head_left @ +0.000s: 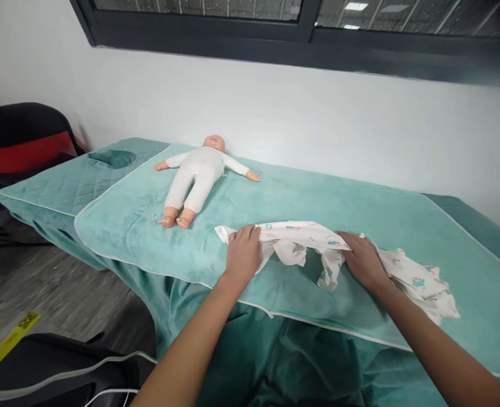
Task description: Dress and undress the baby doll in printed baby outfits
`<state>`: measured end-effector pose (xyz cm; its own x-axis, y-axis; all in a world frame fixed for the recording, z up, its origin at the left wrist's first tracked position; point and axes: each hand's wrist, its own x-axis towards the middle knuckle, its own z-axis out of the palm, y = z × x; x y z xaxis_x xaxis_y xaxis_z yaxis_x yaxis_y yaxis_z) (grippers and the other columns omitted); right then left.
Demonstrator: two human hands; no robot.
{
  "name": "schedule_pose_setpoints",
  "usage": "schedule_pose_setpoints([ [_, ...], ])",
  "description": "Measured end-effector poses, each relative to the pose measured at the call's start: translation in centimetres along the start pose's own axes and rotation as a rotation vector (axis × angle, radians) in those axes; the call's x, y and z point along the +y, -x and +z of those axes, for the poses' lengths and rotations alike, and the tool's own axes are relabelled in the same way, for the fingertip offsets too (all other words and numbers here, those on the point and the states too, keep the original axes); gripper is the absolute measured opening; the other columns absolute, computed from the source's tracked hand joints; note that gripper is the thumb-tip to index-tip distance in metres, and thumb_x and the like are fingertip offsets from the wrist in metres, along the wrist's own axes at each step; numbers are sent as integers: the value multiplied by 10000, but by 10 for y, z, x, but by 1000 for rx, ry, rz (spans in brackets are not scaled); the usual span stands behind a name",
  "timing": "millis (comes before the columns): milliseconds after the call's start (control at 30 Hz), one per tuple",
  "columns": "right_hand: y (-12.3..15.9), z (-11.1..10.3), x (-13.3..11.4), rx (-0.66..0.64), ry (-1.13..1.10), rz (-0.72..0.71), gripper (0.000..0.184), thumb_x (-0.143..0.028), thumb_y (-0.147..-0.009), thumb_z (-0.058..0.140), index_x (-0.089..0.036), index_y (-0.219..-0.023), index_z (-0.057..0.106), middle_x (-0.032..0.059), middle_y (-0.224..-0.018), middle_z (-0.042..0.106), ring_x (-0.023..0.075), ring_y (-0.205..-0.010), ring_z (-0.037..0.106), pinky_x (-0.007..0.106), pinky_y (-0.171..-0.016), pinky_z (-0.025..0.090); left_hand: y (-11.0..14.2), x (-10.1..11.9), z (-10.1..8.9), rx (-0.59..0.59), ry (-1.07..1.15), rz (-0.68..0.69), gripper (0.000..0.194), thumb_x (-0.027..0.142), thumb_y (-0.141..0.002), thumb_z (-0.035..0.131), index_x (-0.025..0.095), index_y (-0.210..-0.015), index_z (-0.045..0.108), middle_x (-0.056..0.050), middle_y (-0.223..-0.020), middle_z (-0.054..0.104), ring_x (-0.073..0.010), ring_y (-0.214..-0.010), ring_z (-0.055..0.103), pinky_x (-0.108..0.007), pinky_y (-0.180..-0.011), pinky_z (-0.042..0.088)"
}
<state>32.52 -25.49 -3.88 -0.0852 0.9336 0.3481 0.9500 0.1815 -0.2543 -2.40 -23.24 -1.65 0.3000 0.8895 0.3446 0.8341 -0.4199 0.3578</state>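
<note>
A white baby garment [301, 233] with small teal and pink prints stretches between my two hands above the green bed cover. My left hand [244, 251] grips it near one end, fingers curled over the top edge. My right hand [363, 261] is closed on its other end. Loose parts of the cloth hang down between them. Beside my right hand lies a crumpled piece of the same printed cloth [419, 282]; whether it joins the held garment is hidden. A baby doll [197, 172] in white lies on its back to the left, arms spread, feet toward me.
The bed [335, 195] has a teal plush cover with white piping and a face hole [112, 159] at its left end. Behind it are a white wall [275, 107] and a dark-framed window. A black and red chair [25, 147] stands left. Cables [76, 370] run at lower left.
</note>
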Motion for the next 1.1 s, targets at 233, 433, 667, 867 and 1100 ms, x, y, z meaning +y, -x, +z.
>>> schedule_pose_setpoints([
  [233,18,-13,46,-97,132,42,568,-597,-928,404,-228,-1318,589,133,-1357,619,350,-1279,528,626,-1125,242,-1,-3,-8,55,155,-32,302,175,-958,451,170,-1200,631,-86,-1212,664,-243,-1126,596,-411,-973,440],
  [433,14,-36,2,29,-21,230,696,-666,-883,476,-167,-1363,545,190,-1359,590,373,-1257,538,548,-1042,415,-1,6,-29,212,368,3,259,176,-961,442,178,-1087,668,-82,-1104,675,-214,-1060,605,-361,-953,467],
  [667,-24,-28,-126,25,-178,-121,508,-509,-885,582,-253,-1323,551,98,-1335,623,317,-1204,586,495,-1005,467,-6,38,-82,272,519,21,223,223,-964,447,212,-1000,667,-30,-937,704,-186,-901,647,-307,-815,494],
  [867,-51,-58,-146,280,-154,-26,321,-225,-896,411,-253,-1090,665,42,-1090,715,245,-988,657,386,-862,496,-10,36,-130,450,402,105,124,213,-914,521,213,-912,645,-13,-872,679,-180,-847,636,-298,-775,491],
  [1100,-51,-103,-141,460,-217,103,305,-146,-789,411,-245,-919,668,27,-851,690,213,-777,627,342,-729,478,-14,35,-143,447,-60,244,198,128,-862,503,213,-960,652,-40,-866,610,-196,-793,578,-303,-648,419],
])
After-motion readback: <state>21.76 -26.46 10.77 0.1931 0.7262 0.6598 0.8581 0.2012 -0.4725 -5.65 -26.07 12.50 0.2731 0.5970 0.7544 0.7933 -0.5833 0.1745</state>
